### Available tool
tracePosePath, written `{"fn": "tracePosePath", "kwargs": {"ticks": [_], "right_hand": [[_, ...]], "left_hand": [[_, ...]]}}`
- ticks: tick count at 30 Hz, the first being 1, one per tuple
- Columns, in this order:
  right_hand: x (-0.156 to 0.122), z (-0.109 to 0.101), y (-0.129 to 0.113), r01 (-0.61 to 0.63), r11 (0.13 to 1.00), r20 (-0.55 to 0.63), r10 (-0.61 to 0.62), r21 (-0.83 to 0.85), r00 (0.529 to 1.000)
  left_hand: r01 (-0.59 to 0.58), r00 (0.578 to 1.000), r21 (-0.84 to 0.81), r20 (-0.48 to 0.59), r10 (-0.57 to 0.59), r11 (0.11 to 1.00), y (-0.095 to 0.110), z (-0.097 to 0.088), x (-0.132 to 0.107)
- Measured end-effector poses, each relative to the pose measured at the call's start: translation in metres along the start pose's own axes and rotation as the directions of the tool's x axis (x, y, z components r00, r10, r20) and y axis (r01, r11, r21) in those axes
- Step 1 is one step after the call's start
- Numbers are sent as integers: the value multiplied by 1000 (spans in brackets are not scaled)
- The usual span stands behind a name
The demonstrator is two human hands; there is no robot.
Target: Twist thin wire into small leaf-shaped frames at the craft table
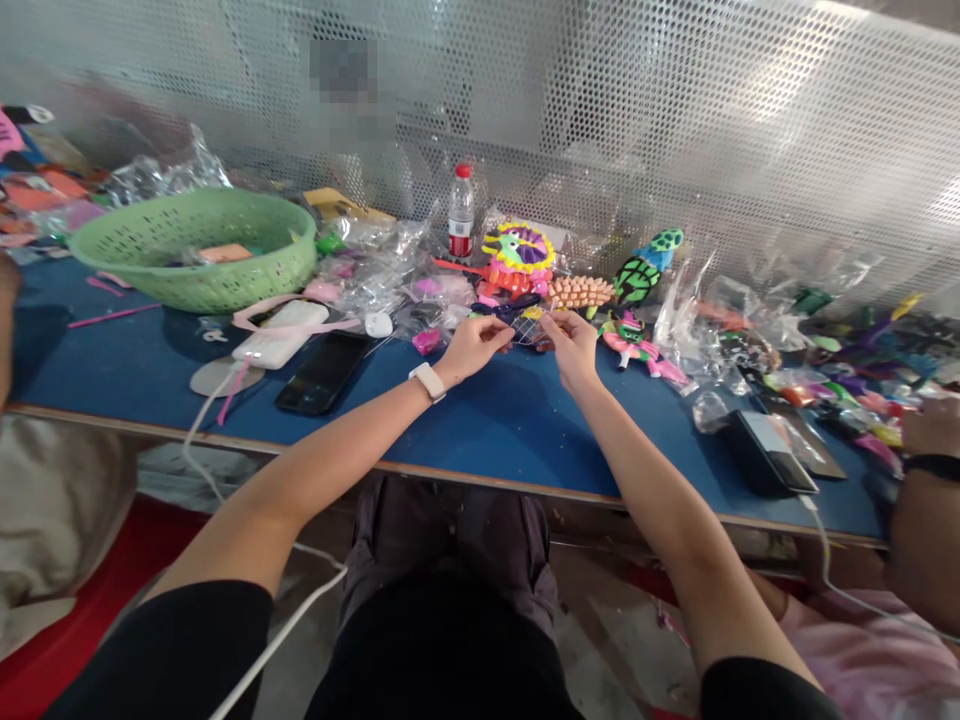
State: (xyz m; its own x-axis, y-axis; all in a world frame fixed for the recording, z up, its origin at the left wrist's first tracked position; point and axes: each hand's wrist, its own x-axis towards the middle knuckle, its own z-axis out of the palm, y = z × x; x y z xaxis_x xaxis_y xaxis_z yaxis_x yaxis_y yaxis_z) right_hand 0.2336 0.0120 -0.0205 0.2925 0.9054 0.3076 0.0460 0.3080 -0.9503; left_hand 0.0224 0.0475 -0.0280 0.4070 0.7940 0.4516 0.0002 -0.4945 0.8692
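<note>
My left hand [474, 350], with a pale watch band on the wrist, is closed in a pinch. It grips the left edge of a small dark sheet with thin white grid lines [526, 331]; its exact kind I cannot make out. My right hand [571, 345] pinches the right side of the same sheet. Just behind stands a colourful clay creature with a yellow-edged purple frill [517, 255]. Beside it lies a bumpy orange-tan clay piece [581, 292]. To the right are a green-and-black patterned clay figure [637, 277] and a pink-and-green clay figure [634, 340].
A green basket [202, 290] stands at the left. Nearer are a white power bank [274, 335] with a cable and a black phone [322, 372]. A red-capped bottle [461, 215] stands at the back. A black device [769, 455] lies right, by a co-worker's arm [930, 510].
</note>
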Motion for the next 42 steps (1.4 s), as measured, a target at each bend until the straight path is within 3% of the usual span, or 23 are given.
{"fn": "tracePosePath", "kwargs": {"ticks": [7,13,19,24,29,33,35,39,42], "right_hand": [[0,-1,1,33,998,39,-31,-58,999],[-4,3,-3,61,996,130,-51,-68,990],[-11,10,-8,65,994,225,-43,-92,973],[-11,11,-9,67,992,268,-36,-109,963],[-10,6,-11,-51,995,339,77,-85,938],[-11,0,-11,-117,966,455,214,-232,864],[-12,-3,-12,-12,938,505,198,-347,840],[-13,-6,-15,341,754,438,-78,-562,895],[-12,-7,-18,409,626,431,-127,-664,894]], "left_hand": [[-31,1000,142,7,30,989,4,-2,-1],[-119,983,258,-108,151,959,18,-11,-4],[-120,990,197,-50,132,973,17,-14,-2],[-206,975,258,-29,221,944,14,-15,0],[-189,980,325,-1,200,927,13,-15,0],[-157,985,481,8,174,863,11,-17,2],[-144,986,582,17,165,800,10,-19,1],[-126,990,745,52,132,655,10,-21,-1],[-114,993,816,80,85,566,16,-20,-4]]}}
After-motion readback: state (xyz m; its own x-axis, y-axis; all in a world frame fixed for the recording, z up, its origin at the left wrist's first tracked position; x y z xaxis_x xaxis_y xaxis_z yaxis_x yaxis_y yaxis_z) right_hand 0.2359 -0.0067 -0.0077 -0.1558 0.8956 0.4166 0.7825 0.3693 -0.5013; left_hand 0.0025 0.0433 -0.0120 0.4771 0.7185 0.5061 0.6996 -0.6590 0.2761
